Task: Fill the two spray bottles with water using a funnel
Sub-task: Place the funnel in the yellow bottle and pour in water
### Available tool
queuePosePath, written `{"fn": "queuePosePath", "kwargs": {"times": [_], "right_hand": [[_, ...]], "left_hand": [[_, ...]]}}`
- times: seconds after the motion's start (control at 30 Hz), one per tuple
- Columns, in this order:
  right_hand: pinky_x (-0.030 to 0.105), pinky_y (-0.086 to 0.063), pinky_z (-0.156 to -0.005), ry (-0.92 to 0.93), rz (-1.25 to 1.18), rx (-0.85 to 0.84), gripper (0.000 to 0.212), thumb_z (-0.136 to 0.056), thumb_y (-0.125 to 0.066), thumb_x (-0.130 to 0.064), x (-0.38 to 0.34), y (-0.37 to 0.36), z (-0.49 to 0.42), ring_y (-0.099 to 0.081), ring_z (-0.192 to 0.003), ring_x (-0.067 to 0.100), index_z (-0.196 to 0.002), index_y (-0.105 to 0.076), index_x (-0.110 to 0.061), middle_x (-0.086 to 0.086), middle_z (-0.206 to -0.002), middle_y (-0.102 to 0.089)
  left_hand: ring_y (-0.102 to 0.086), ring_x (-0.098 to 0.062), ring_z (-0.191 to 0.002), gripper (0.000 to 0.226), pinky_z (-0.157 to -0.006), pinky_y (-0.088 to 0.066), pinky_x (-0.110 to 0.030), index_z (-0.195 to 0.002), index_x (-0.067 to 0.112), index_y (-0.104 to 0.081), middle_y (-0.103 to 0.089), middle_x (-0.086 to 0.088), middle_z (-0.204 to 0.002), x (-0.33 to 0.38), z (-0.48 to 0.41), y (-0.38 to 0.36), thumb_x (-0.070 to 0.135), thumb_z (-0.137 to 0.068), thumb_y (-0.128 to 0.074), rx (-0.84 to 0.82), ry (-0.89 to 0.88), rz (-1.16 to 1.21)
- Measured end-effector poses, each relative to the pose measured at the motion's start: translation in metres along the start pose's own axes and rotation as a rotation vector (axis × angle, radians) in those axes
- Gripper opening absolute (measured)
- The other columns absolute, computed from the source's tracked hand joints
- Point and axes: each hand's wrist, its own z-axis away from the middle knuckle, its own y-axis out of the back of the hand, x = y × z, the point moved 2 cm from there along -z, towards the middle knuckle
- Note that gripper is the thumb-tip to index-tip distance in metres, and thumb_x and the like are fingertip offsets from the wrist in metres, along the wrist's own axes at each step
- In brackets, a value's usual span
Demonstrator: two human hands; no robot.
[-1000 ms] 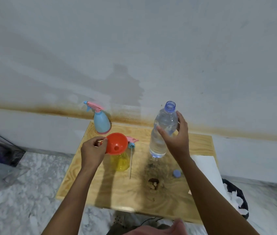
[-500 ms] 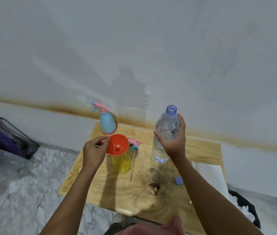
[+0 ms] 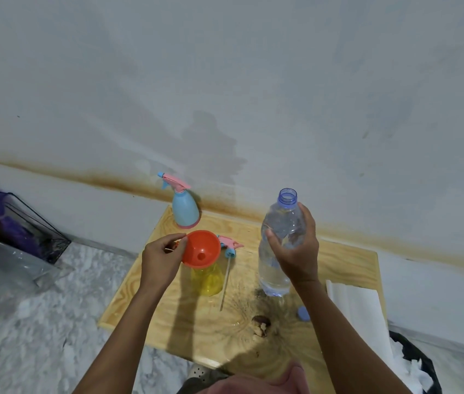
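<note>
An orange funnel (image 3: 201, 248) sits in the neck of a yellow spray bottle (image 3: 207, 281) on the wooden table (image 3: 191, 331). My left hand (image 3: 160, 258) pinches the funnel's rim on its left side. My right hand (image 3: 294, 253) grips an uncapped clear water bottle (image 3: 274, 251), upright and lifted just off the table, right of the funnel. The yellow bottle's pink and blue spray head (image 3: 230, 245) with its dip tube lies behind and beside it. A blue spray bottle (image 3: 184, 210) with its head on stands at the table's back edge.
The water bottle's blue cap (image 3: 304, 313) lies on the table near a dark knot (image 3: 261, 322) in the wood. White paper (image 3: 353, 311) lies on the table's right side. A wire basket (image 3: 26, 228) stands on the floor at left, a dark bag (image 3: 415, 362) at right.
The right hand has raised the water bottle slightly off the table. The left hand keeps holding the funnel in place. The camera has shifted a little.
</note>
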Motion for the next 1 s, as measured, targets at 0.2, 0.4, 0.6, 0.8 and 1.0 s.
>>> {"fn": "queuePosePath", "kwargs": {"times": [0.2, 0.4, 0.6, 0.8, 1.0], "right_hand": [[0.003, -0.045, -0.086, 0.088, 0.033, -0.136, 0.081, -0.075, -0.077, -0.037, -0.024, 0.005, 0.002, -0.055, -0.112, -0.017, -0.142, -0.033, -0.025, -0.009, -0.13, -0.054], [0.012, -0.05, -0.088, 0.053, -0.02, -0.298, 0.073, -0.073, -0.074, -0.044, -0.04, 0.005, 0.004, -0.059, -0.112, -0.008, -0.135, -0.035, -0.048, -0.033, -0.124, -0.054], [0.028, -0.054, -0.093, 0.041, -0.009, -0.439, 0.07, -0.074, -0.075, -0.048, -0.05, 0.002, 0.009, -0.064, -0.113, 0.003, -0.132, -0.037, -0.057, -0.028, -0.125, -0.06], [0.034, -0.057, -0.092, 0.004, -0.003, -0.552, 0.07, -0.075, -0.076, -0.049, -0.049, 0.0, 0.02, -0.065, -0.112, 0.004, -0.136, -0.042, -0.043, -0.028, -0.125, -0.06], [0.042, -0.057, -0.09, -0.019, 0.033, -0.642, 0.078, -0.075, -0.075, -0.059, -0.047, -0.005, 0.028, -0.066, -0.109, 0.006, -0.142, -0.044, -0.034, -0.022, -0.129, -0.06]], "left_hand": [[-0.061, -0.014, -0.074, 0.01, -0.07, -0.05, -0.025, -0.096, 0.021, -0.077, -0.069, 0.003, -0.077, -0.004, -0.001, 0.001, 0.018, -0.09, -0.07, 0.003, -0.003, -0.001], [-0.059, -0.014, -0.072, 0.013, -0.071, -0.053, -0.03, -0.1, 0.018, -0.078, -0.065, 0.004, -0.072, -0.004, -0.002, 0.0, 0.019, -0.09, -0.07, -0.004, 0.004, -0.004], [-0.059, -0.013, -0.071, 0.013, -0.07, -0.053, -0.028, -0.101, 0.016, -0.078, -0.065, 0.003, -0.072, -0.004, -0.001, 0.002, 0.018, -0.091, -0.069, -0.005, -0.008, -0.004], [-0.058, -0.009, -0.069, 0.014, -0.069, -0.051, -0.025, -0.101, 0.014, -0.078, -0.063, 0.008, -0.071, -0.004, -0.001, 0.002, 0.018, -0.091, -0.069, -0.003, -0.006, 0.015], [-0.056, -0.008, -0.068, 0.015, -0.069, -0.05, -0.024, -0.102, 0.013, -0.078, -0.061, 0.008, -0.069, -0.007, -0.003, 0.002, 0.018, -0.09, -0.07, 0.005, -0.005, 0.012]]}}
